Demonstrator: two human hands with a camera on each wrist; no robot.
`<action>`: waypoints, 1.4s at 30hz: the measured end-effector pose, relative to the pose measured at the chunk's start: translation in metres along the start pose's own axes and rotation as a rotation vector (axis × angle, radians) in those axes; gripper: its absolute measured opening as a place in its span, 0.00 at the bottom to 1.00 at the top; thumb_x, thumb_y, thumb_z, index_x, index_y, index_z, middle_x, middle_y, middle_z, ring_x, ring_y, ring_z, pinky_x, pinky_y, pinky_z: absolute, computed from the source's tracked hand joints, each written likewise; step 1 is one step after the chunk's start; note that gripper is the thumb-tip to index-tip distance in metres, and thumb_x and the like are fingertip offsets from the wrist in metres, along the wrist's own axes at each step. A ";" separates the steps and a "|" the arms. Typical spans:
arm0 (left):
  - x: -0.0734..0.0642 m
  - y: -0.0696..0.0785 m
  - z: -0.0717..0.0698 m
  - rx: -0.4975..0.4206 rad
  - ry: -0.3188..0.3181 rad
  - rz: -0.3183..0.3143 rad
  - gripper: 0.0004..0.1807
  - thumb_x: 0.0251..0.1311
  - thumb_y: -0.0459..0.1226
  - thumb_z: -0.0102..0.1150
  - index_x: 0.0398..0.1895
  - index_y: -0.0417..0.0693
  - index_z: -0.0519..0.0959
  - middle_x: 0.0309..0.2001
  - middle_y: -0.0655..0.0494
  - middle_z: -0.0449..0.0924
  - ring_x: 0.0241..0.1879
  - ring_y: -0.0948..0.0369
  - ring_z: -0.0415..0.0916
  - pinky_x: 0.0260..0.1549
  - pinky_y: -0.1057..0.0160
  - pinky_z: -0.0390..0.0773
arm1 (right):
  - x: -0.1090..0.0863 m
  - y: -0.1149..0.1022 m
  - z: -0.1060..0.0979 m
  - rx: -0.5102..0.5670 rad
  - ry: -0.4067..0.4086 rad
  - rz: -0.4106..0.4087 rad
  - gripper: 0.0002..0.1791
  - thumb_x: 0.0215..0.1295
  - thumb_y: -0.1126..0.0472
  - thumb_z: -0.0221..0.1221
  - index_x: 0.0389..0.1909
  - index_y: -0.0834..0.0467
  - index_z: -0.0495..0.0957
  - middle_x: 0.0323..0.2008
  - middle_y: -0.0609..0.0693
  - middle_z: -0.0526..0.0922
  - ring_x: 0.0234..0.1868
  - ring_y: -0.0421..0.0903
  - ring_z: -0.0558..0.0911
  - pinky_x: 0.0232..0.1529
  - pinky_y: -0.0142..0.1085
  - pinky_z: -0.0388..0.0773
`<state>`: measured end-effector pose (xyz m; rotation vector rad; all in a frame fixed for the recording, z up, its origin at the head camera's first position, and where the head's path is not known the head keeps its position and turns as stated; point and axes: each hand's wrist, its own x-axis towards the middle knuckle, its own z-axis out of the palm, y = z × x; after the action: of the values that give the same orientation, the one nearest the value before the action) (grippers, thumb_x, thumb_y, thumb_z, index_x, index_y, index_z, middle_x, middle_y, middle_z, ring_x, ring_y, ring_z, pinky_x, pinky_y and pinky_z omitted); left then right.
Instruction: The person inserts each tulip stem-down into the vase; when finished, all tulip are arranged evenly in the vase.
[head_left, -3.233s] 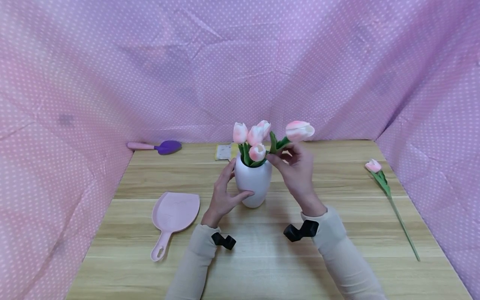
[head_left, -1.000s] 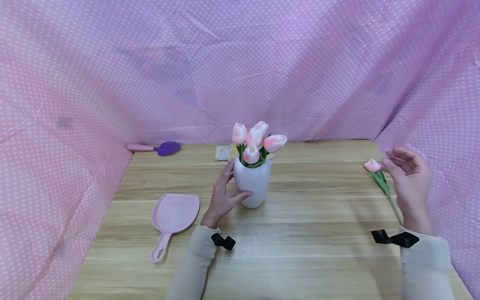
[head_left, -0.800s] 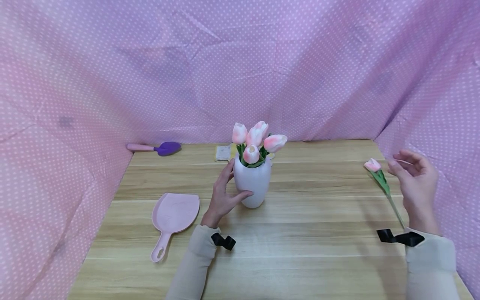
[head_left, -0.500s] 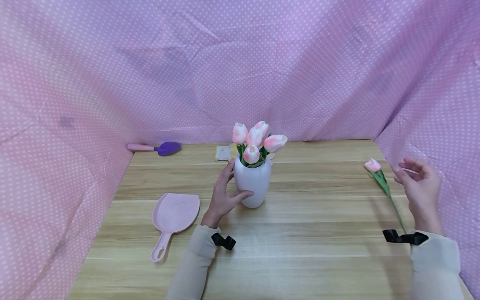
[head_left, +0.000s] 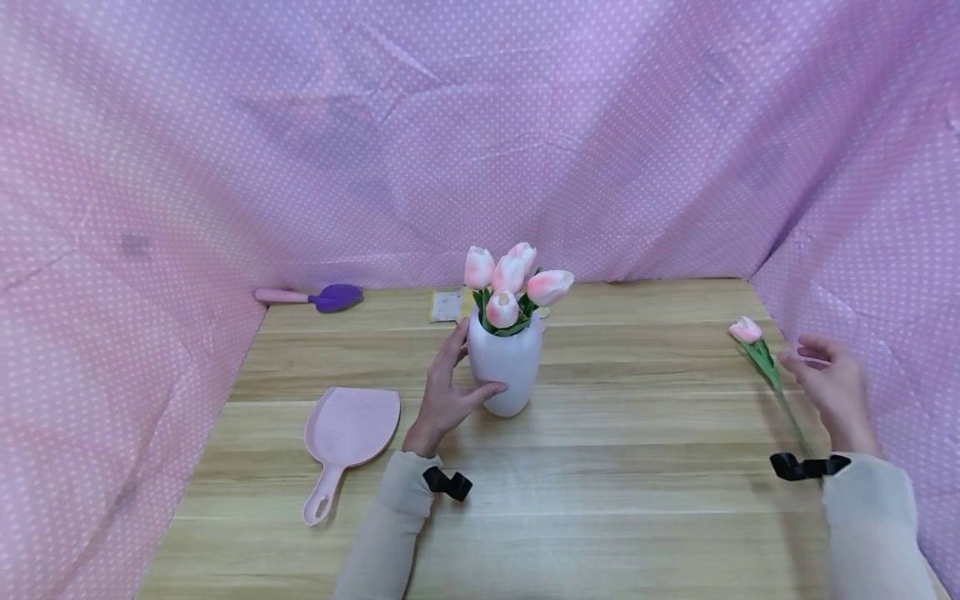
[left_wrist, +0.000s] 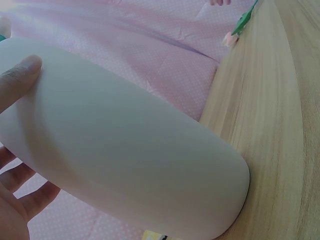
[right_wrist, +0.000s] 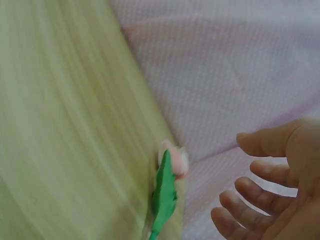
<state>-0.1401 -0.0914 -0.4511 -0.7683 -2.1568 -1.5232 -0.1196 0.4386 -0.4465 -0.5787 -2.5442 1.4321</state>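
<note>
A white vase (head_left: 506,367) stands upright mid-table, holding several pink-and-white artificial tulips (head_left: 551,287). My left hand (head_left: 446,396) grips the vase from its left side, thumb across the front and fingers behind. In the left wrist view the thumb (left_wrist: 20,80) lies on the vase's wall. On the right, a single tulip (head_left: 761,362) lies on the table, its bloom toward the back. Just right of its leaves hovers my right hand (head_left: 832,392), fingers loosely bent and holding nothing. The right wrist view shows a gap between hand and tulip.
A pink dustpan (head_left: 351,425) lies left of the vase. At the back left edge is a trowel (head_left: 336,297) with a purple blade. A small yellow-and-white packet (head_left: 447,306) lies behind the vase. Pink dotted cloth (head_left: 480,150) surrounds the wooden table (head_left: 615,517).
The tulip my right hand pinched beside the vase now stands in it. That hand has moved far right, then lowered beside the lying tulip. My left hand has stayed on the vase.
</note>
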 end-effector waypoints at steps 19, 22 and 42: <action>-0.001 0.001 0.000 0.009 0.009 0.012 0.60 0.35 0.23 0.80 0.75 0.33 0.55 0.70 0.32 0.65 0.65 0.37 0.68 0.59 0.36 0.78 | 0.003 0.032 -0.003 -0.467 -0.257 0.081 0.33 0.66 0.57 0.60 0.56 0.83 0.67 0.53 0.81 0.72 0.43 0.63 0.77 0.32 0.33 0.70; -0.001 0.001 0.000 0.008 0.009 0.014 0.60 0.36 0.23 0.80 0.75 0.33 0.55 0.70 0.32 0.66 0.65 0.38 0.69 0.59 0.37 0.79 | 0.004 0.029 -0.004 -0.502 -0.293 0.116 0.32 0.64 0.57 0.61 0.55 0.83 0.68 0.51 0.80 0.73 0.42 0.64 0.77 0.31 0.35 0.71; -0.002 -0.001 0.001 0.001 0.010 0.019 0.61 0.35 0.23 0.80 0.76 0.36 0.55 0.70 0.32 0.66 0.66 0.40 0.70 0.57 0.35 0.79 | 0.007 0.023 0.000 -0.678 -0.270 0.028 0.22 0.56 0.62 0.59 0.46 0.76 0.76 0.38 0.73 0.81 0.34 0.62 0.78 0.26 0.38 0.69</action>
<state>-0.1389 -0.0915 -0.4531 -0.7771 -2.1370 -1.5130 -0.1199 0.4519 -0.4662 -0.5285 -3.2485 0.6484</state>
